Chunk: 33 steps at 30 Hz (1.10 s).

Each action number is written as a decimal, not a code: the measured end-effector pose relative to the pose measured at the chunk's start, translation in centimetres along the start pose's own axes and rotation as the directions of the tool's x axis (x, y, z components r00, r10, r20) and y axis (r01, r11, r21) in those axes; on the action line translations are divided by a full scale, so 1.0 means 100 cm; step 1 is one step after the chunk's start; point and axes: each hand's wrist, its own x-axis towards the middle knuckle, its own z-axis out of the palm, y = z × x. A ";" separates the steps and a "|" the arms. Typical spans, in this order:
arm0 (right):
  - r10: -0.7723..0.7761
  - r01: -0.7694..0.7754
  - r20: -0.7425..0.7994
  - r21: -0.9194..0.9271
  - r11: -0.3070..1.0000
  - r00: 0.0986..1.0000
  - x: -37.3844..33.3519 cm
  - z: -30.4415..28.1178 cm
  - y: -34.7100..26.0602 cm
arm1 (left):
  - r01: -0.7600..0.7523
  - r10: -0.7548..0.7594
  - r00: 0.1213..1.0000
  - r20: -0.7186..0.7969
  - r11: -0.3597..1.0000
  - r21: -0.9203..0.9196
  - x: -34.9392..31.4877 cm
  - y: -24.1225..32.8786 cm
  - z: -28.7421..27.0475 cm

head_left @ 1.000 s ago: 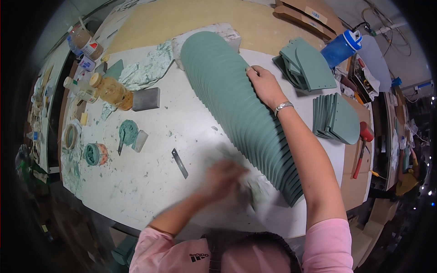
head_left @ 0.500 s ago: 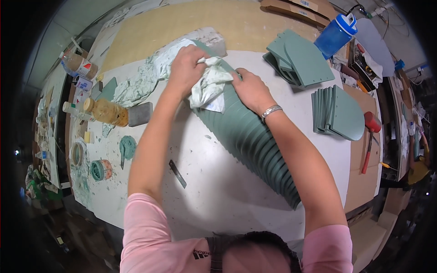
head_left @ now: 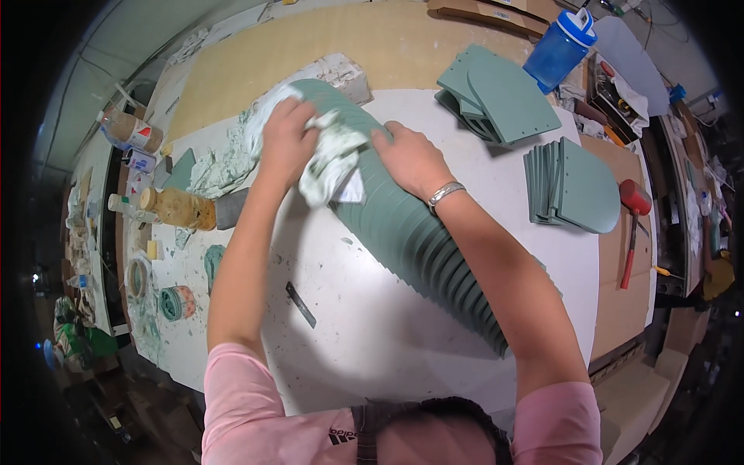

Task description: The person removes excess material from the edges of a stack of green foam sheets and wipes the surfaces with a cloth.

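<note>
A long green curved form [head_left: 387, 205], built of many thin layered ribs, lies slantwise over the white tabletop. My left hand [head_left: 287, 141] is closed on a white cloth [head_left: 329, 159] with green smears, held against the left side of the form's far part; fingers and cloth are blurred by motion. On the form's upper right side rests my right hand [head_left: 412, 161], fingers stretched along its surface, a silver bracelet at the wrist. The form's far end is beside a whitish block [head_left: 345, 76].
Two stacks of green plates [head_left: 508, 97] stand at the right, near a blue bottle [head_left: 559, 53] and a red mallet [head_left: 634, 200]. Left are a crumpled cloth [head_left: 221, 170], a yellowish jar [head_left: 177, 209] and a tub of green paste [head_left: 177, 302]. A dark flat blade [head_left: 301, 304] lies between my arms.
My left hand has swept left with the cloth, baring more of the form's far end. My right hand has shifted slightly left along with the view.
</note>
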 end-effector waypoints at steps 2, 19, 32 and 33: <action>0.007 -0.007 0.001 0.003 1.000 1.000 -0.001 -0.002 0.004 | 0.073 -0.074 0.997 -0.009 0.996 -0.057 -0.043 -0.010 -0.010; -0.023 0.021 -0.090 -0.017 1.000 0.996 0.000 0.003 0.005 | 0.064 -0.068 0.994 -0.083 0.997 -0.046 0.009 -0.021 0.005; 0.005 -0.005 0.000 0.028 1.000 1.000 -0.004 -0.001 -0.002 | 0.181 -0.192 0.978 0.079 0.975 0.132 0.054 -0.025 0.008; -0.007 0.008 -0.019 0.031 0.999 1.000 -0.002 -0.001 -0.003 | 0.117 -0.125 0.991 0.038 0.979 0.169 0.063 -0.020 0.017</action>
